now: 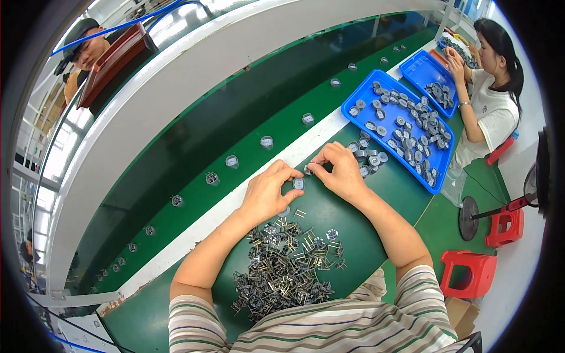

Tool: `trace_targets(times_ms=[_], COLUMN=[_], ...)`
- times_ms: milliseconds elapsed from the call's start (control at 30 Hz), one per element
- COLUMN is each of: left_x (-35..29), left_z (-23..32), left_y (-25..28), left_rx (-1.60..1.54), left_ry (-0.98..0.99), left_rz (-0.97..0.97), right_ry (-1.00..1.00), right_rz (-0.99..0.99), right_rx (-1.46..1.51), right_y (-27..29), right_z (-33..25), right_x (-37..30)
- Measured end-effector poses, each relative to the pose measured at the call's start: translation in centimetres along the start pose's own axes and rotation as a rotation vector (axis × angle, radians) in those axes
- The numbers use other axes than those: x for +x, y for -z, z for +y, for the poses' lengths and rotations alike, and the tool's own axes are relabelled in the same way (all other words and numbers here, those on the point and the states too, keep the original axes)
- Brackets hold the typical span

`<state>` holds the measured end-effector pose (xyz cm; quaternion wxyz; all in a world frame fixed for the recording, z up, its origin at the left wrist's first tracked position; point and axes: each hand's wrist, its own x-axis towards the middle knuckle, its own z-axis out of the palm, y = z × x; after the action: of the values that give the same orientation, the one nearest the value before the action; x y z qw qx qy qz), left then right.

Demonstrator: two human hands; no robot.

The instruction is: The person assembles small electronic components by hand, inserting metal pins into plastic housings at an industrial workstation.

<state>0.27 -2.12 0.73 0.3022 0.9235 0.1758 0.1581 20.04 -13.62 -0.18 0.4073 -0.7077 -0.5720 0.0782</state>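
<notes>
A heap of pinned parts (282, 273) lay on the green surface (353, 235) short of the left grip (268, 189), which pinched a gray housing (299, 184). Just beside it, the right grip (341, 170) pinched a small part (308, 169); loose housings (373, 159) sat to its right, a blue tray (366, 89) beyond them.

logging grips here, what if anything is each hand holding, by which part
The left hand pinches a round grey piece by its rim; the right hand pinches a small part, exact grip hidden.
</notes>
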Motion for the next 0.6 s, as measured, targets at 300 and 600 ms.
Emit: trace_targets(times_ms=[300,600], left_x=[0.02,-0.15], left_z=[0.47,-0.01], left_y=[-0.32,-0.47], left_rx=[0.002,-0.04], left_ry=[0.086,0.106], left_rz=[0.056,0.034], right_ry=[0.015,0.042], right_rz=[-0.169,-0.178], right_rx=[0.191,0.199], right_y=[-0.7,-0.47], right_z=[-0.66,-0.27], right_x=[-0.62,-0.39])
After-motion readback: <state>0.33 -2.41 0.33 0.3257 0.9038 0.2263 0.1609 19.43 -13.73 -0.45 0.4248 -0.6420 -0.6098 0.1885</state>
